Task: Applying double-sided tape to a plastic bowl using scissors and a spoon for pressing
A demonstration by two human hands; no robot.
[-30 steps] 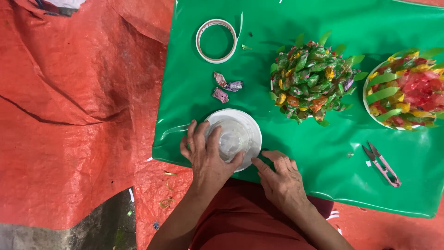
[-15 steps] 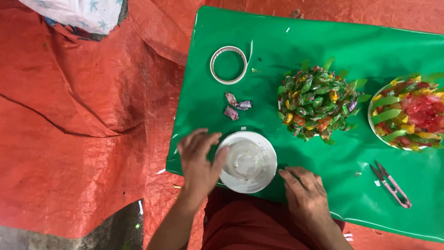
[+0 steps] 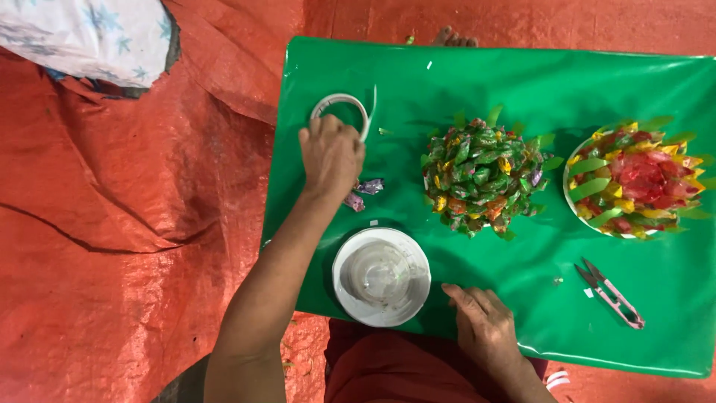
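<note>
**Left hand at tape roll, right hand flat on sheet**

The left hand (image 3: 330, 155) is extended over the green sheet (image 3: 477, 75), fingers curled down onto the near edge of the tape roll (image 3: 341, 112); whether the roll is actually gripped cannot be told. Wrapped candies (image 3: 363, 192) lie just below that hand. The right hand (image 3: 485, 325) is laid flat, fingers spread, nothing held, just beside the white plate (image 3: 381, 276). A candy mound (image 3: 482, 175), a decorated plate (image 3: 632, 181) and snips (image 3: 611, 295) are noted to the right.
</note>
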